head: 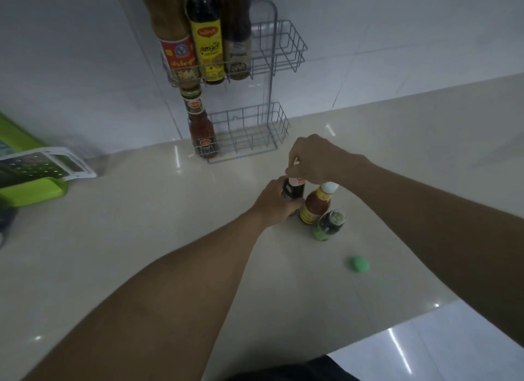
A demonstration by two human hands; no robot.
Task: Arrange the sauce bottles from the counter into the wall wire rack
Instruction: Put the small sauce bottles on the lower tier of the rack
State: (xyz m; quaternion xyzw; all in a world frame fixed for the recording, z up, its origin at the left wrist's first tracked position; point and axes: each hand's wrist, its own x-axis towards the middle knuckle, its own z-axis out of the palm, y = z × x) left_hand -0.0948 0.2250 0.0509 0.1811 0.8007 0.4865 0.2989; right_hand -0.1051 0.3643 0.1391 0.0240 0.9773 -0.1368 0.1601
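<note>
Where both bare forearms reach in from the near edge, the left hand (276, 200) is wrapped around the body of a dark bottle (293, 190) standing on the counter (141, 238), fingers closed about it, while the right hand (312, 160) comes down from above and is clenched over the bottle's top. The cap and most of the label are hidden under the two hands, so what the bottle holds is hard to tell. Just beside it on the right stand a red sauce bottle (316, 204) with a white cap and a small green-lidded jar (330, 224), the three close together; a green lump (359, 264) lies apart, nearer the person. The counter is pale, glossy stone with light glints. At the left edge a grater (42, 165) rests on a green board (31, 190), partly cut off. Farther back, the wall wire rack (279, 51) hangs on white tiles: three tall bottles (205, 43) fill the upper basket's left side, tops cut off, and a red chilli sauce bottle (202, 128) stands in the lower basket's left end
</note>
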